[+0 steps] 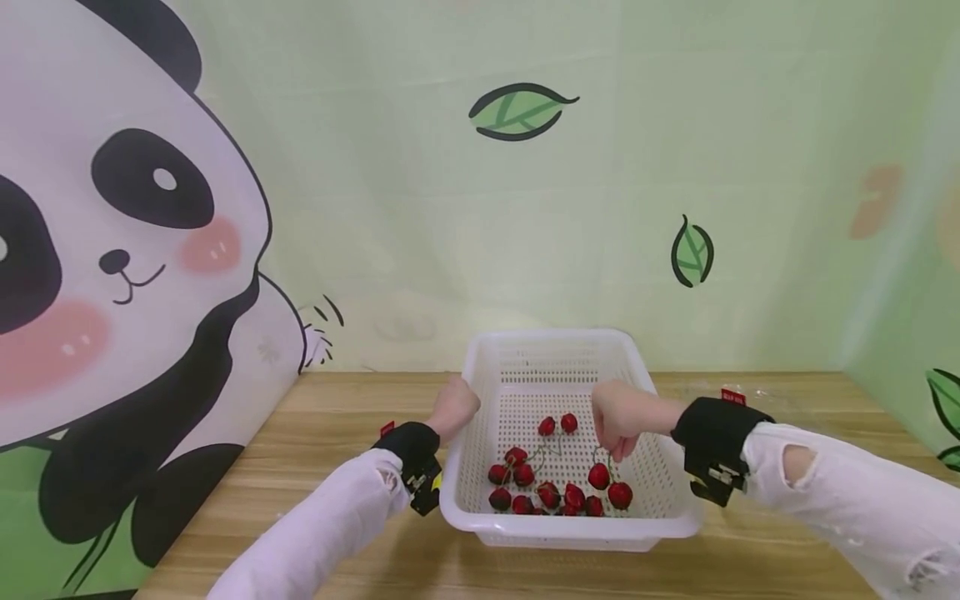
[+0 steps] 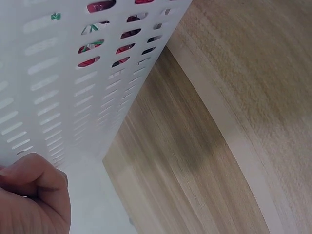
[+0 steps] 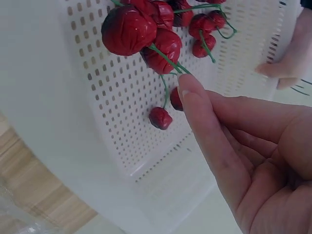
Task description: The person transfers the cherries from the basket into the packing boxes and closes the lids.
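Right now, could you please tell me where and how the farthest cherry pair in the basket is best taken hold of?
Probably by the green stems, pinched from above: the basket is open-topped, and the slim stems trail from the cherries toward its near side, whereas their round, glossy bodies might slip.

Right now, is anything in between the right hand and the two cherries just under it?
Nothing that I can see. The right hand pinches green stems leading straight to those two cherries over the white basket.
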The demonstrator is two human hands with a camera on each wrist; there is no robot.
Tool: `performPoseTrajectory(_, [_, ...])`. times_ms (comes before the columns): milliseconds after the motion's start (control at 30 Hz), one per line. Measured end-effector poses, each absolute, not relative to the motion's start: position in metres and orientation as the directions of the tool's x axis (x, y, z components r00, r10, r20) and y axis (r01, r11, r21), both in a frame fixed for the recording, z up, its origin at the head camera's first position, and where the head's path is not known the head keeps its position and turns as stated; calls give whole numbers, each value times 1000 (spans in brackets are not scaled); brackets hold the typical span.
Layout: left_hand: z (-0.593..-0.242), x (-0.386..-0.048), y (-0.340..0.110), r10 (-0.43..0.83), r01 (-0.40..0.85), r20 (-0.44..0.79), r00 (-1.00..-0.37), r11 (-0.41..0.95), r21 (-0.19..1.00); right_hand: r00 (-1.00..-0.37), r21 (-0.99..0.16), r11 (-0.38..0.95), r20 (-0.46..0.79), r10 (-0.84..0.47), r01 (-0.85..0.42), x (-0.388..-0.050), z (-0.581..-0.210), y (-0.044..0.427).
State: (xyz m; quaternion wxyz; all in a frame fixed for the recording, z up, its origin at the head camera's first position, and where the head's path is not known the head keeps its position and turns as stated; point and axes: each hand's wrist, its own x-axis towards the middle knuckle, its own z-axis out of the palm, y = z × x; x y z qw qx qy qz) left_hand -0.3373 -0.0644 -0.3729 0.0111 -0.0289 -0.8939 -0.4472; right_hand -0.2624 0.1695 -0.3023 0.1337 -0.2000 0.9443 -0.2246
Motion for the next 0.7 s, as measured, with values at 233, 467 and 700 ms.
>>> performPoseTrajectory(233, [-374, -339, -63, 41, 66, 52, -998, 603, 795, -887, -479, 816, -146, -438, -324, -265, -293, 174])
performPoseTrajectory(467, [-374, -339, -63, 29, 62, 57, -998, 623, 780, -890, -498, 805, -128, -437, -323, -265, -283, 177])
performPoseTrajectory(700, [-374, -338, -64, 44, 68, 52, -998, 595, 801, -895, -513, 799, -121, -429, -314, -267, -279, 181])
